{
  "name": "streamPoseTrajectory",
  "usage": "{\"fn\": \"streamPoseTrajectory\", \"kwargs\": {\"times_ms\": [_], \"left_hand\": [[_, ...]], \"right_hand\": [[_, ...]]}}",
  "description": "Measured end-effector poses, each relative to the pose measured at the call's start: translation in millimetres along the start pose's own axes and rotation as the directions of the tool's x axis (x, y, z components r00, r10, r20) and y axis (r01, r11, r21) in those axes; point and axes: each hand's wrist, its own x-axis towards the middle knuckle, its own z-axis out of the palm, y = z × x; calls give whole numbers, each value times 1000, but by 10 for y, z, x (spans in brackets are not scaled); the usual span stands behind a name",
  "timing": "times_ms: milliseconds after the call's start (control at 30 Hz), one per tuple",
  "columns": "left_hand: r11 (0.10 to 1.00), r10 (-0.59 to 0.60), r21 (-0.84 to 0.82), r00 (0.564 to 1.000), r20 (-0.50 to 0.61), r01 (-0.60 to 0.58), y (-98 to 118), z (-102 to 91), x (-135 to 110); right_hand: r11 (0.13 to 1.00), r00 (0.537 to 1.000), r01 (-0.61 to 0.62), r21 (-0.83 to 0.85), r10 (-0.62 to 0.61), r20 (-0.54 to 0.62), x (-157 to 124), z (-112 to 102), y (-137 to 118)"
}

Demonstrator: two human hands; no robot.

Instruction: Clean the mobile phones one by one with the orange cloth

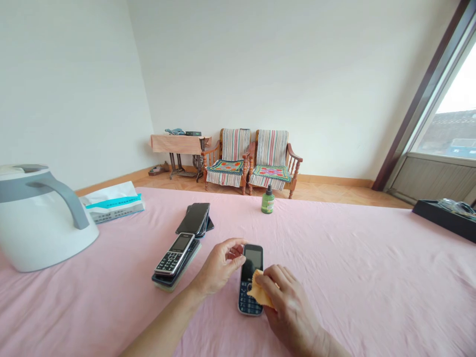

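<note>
A dark blue keypad phone (251,277) lies on the pink cloth-covered table (353,277). My left hand (220,267) pinches the phone's upper left edge with thumb and fingers. My right hand (288,303) presses a small orange cloth (259,292) onto the phone's keypad, fingers closed around the cloth. To the left lies a stack of phones topped by a silver keypad phone (174,255). Behind it sits a pile of black smartphones (195,219).
A white and grey kettle (35,218) stands at the far left, with a tissue pack (113,201) behind it. A green bottle (267,200) stands at the table's far edge. A black tray (442,218) sits at the right. Two wooden chairs (253,161) line the wall.
</note>
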Motion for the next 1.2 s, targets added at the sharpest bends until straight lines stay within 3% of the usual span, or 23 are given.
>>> {"fn": "streamPoseTrajectory", "kwargs": {"times_ms": [333, 600, 800, 900, 1033, 1100, 1200], "left_hand": [[996, 35, -85, 999, 12, -34, 91, -23, -13], [983, 86, -156, 994, -64, -95, 106, -41, 11], [987, 86, -133, 994, -63, -94, 93, -38, 17], [989, 75, -119, 995, -69, -83, 100, -42, 23], [992, 64, -100, 996, -68, -71, 130, -44, 23], [993, 62, -97, 996, -65, -68, 140, -39, 22], [993, 66, -97, 996, -65, -72, 140, -32, 21]], "right_hand": [[991, 991, 134, 1, -134, -15, -19, -24, -52], [994, 993, 79, -70, -84, -83, 71, -48, 6], [986, 986, 162, -39, -160, 51, 0, 26, -55], [994, 993, 103, -35, -101, 53, 30, 33, -54], [999, 999, 3, -49, -5, -42, 104, 3, 2], [999, 998, 20, -46, -22, -56, 110, -5, 8], [994, 995, 101, -32, -100, 13, 80, -1, -44]]}}
